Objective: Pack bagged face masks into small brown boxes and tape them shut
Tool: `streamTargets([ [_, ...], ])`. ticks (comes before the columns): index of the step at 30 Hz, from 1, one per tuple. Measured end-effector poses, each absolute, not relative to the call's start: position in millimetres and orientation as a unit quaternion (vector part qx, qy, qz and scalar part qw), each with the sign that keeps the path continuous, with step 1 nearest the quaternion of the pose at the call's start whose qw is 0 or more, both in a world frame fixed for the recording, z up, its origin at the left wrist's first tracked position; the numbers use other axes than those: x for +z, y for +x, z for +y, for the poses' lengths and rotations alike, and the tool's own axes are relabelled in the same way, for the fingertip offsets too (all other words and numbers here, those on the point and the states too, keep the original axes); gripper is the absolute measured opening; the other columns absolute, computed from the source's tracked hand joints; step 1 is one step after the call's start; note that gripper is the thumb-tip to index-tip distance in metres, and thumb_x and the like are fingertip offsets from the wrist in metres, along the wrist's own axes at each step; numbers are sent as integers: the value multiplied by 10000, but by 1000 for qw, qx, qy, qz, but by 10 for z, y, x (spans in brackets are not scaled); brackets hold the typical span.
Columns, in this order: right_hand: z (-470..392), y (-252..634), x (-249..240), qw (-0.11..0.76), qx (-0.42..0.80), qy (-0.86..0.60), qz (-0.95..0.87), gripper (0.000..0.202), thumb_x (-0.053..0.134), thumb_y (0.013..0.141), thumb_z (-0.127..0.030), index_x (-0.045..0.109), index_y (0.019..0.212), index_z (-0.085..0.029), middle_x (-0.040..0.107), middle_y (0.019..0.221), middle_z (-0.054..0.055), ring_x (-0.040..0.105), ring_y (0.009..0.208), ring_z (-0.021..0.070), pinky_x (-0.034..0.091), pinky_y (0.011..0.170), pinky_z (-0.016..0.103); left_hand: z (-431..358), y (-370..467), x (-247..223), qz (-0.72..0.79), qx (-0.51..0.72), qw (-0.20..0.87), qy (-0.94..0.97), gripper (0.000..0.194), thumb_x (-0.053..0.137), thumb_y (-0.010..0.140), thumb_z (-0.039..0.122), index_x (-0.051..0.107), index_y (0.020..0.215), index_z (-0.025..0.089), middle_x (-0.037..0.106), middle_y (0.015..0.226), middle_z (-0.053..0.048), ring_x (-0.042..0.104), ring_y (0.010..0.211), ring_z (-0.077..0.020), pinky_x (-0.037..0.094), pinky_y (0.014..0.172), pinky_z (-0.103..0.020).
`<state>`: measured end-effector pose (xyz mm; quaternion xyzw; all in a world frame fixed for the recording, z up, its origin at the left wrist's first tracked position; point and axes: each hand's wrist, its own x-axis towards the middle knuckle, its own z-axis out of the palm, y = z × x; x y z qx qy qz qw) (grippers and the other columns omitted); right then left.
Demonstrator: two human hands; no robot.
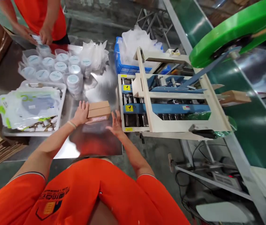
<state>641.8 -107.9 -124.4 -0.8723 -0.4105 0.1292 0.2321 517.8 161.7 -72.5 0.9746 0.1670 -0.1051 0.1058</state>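
Observation:
A closed brown cardboard box point(98, 111) lies flat on the metal table point(104, 140), near its right edge. My left hand point(81, 114) rests against the left end of the box with its fingers stretched out. Just past the box's right end, my right hand point(116, 124) is raised with its fingers apart and nothing in it. A small gap separates it from the box. Beyond it, the roller bed of a box-taping machine point(135, 108) meets the table edge.
At left stand a white tray point(62, 109) of packets and small parts, and several round containers point(61, 66) in clear bags. A person point(41, 18) works behind them. Right of the machine, another box point(234, 97) is near a green conveyor point(252, 125).

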Motion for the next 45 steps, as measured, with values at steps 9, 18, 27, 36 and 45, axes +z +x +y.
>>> streamTargets([
  [9,-2475,5668,-1777,280,256,-890,-253,609,793,879,-103,711,1470,-226,466,1754,192,457,1642,427,440,1330,631,1291,5571,-729,230,-120,28,965,1422,937,766,601,179,1824,28,158,1864,-370,179,1724,-597,312,1340,-697],
  [18,-2525,5606,-1973,365,307,-848,-231,420,763,842,-106,752,1241,-237,601,1611,167,604,1512,362,523,1245,575,1347,5681,-839,210,-90,19,973,1280,812,837,617,239,1786,-23,302,1803,-392,239,1673,-640,331,1303,-754],
  [27,-2783,5352,-1921,337,341,-850,-219,408,728,867,-96,773,1235,-267,622,1603,138,665,1462,351,557,1231,536,1368,7456,-850,118,-49,96,987,1292,901,785,363,183,1753,-101,304,1743,-440,250,1653,-622,351,1307,-698],
  [36,-2331,5660,-1646,277,338,-833,-340,336,724,906,-109,794,1211,-233,765,1387,133,731,1336,312,577,1187,497,383,8008,-963,-27,75,424,902,1431,975,817,354,13,1848,115,-58,1877,-358,27,1777,-518,233,1409,-671],
  [45,-24,5552,-1131,397,365,-683,-493,223,648,1041,-276,836,1146,-216,865,1117,106,812,1031,268,634,1017,399,2308,3347,-541,439,351,203,802,615,541,1123,382,426,1662,110,458,1707,-266,255,1745,-413,252,1420,-682],
])
